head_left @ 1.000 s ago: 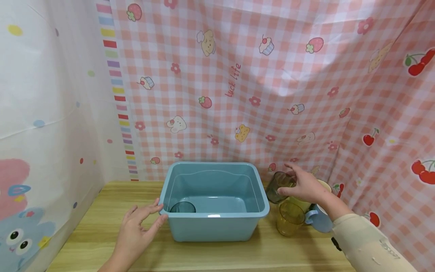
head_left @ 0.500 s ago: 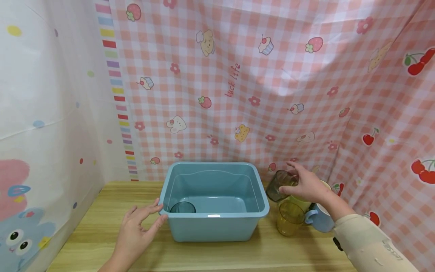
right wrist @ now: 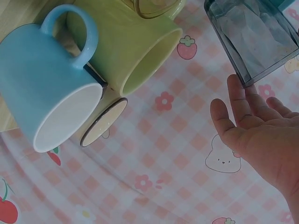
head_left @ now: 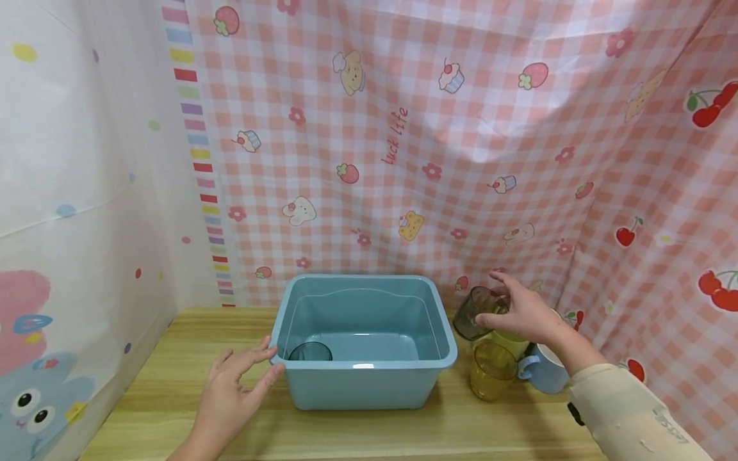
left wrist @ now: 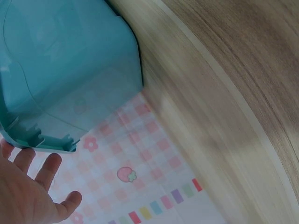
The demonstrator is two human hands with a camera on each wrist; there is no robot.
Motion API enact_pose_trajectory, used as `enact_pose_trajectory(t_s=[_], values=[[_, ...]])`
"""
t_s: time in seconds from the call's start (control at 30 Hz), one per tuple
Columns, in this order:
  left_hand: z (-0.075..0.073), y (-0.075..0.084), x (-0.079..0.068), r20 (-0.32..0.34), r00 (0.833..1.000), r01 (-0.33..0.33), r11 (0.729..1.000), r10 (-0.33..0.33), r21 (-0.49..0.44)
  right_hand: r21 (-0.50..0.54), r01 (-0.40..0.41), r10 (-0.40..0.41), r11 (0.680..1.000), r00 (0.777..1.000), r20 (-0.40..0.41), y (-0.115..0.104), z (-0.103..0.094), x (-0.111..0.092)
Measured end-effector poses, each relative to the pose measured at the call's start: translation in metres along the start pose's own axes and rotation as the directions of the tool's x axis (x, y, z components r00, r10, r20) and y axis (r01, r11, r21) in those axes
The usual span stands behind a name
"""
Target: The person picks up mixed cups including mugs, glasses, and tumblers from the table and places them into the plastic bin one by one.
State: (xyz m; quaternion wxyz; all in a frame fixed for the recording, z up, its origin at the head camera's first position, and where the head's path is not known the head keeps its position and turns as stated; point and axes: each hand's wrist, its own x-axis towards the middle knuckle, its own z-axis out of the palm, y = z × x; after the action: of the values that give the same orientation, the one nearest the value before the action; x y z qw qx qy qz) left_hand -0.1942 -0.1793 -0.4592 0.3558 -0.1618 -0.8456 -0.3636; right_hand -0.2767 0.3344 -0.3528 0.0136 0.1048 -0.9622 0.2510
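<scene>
Smoky glass (head_left: 469,320) is leaning just to the right of the blue basin (head_left: 357,390), its mouth tilting up and away from it; I cannot tell whether its base is bearing on the table (head_left: 357,442). Right hand (head_left: 527,314), on the glass's side away from the basin, is pinching the rim between thumb and fingers. It is probably light and stiff, its smooth wall looking slippery and perhaps breakable; a hold lower down, thumb opposing fingers, would likely be steadier. The basin's right rim is standing close by, so leftward movement would be needing height. Farther right of the basin, a green cup (right wrist: 131,51) and blue mug (head_left: 544,374) are crowding that side, while an amber glass (head_left: 494,371) is sitting nearer the basin's front. More room is lying above the basin, where a dark teal glass (head_left: 310,352) is occupying the near-left corner. Left hand (head_left: 233,387) is touching that corner's rim, fingers spread.
</scene>
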Motion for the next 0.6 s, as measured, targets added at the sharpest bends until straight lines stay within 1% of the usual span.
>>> enact_pose_trajectory(t_s=[0.3, 0.6], values=[[-0.0002, -0.0006, 0.0005, 0.017, 1.0, 0.023, 1.0, -0.023, 0.002, 0.011, 0.009, -0.009, 1.0, 1.0, -0.011, 0.0007, -0.0027, -0.0017], [-0.0002, -0.0004, 0.0007, 0.023, 0.999, 0.027, 1.0, -0.027, 0.001, 0.014, 0.015, -0.014, 1.0, 1.0, -0.019, 0.002, -0.0057, -0.0017]])
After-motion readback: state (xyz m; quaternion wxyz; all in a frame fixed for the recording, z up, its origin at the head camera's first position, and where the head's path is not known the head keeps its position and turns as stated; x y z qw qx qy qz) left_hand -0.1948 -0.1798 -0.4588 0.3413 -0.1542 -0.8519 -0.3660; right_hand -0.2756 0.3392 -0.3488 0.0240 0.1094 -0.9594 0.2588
